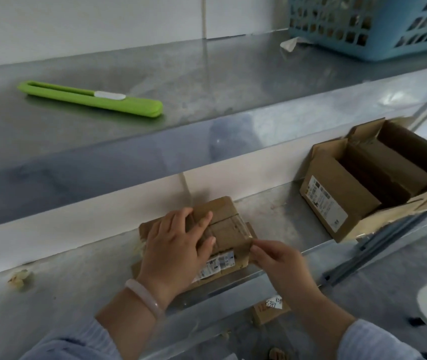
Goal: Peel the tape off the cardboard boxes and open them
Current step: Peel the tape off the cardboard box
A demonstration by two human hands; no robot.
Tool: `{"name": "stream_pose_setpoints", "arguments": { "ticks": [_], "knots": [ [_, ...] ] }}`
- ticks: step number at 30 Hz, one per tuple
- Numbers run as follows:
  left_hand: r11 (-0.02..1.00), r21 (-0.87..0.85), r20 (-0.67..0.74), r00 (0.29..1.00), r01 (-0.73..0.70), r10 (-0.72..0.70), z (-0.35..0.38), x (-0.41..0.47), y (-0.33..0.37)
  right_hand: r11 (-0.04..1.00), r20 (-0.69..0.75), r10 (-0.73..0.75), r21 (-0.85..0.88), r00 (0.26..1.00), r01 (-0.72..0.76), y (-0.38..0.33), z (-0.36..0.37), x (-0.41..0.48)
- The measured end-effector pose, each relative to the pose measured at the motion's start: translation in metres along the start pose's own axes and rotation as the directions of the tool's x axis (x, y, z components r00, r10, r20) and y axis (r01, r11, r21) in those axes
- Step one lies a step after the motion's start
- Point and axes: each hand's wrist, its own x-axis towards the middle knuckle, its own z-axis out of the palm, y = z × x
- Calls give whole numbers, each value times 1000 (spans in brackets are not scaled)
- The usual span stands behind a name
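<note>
Your left hand (178,245) is pressing flat, fingers straight, on the small taped cardboard box (229,229), left of the opened box (337,193). Your right hand (277,258) is pinching the clear tape (243,226) at its corner.

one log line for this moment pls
left hand: presses small box | right hand: pinches tape at corner | large box: open

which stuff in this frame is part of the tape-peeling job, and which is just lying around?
In the job: taped box, pressed flat by the left hand; tape at its right edge, pinched by the right hand; opened box to the right.
Lying about: green cutter on the upper shelf, untouched; blue basket; paper scrap beside it; small labelled box below.
</note>
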Motion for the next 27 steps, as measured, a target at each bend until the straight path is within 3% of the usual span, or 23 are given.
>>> {"name": "stream_pose_setpoints", "arguments": {
  "ticks": [5, 18, 27],
  "knots": [
    [1000, 10, -14, 1000, -11, 11, 1, 3, -2, 1000, -93, 21, 19, 995, -19, -9, 3, 0],
    [997, -9, -10, 997, -81, 81, 1, 2, -16, 980, -8, 58, 192, 998, -55, -16, 6, -1],
    [997, -15, -4, 997, -77, 77, 2, 1, -16, 994, -95, 35, 104, 995, -25, -16, 9, -9]
  ]
}}
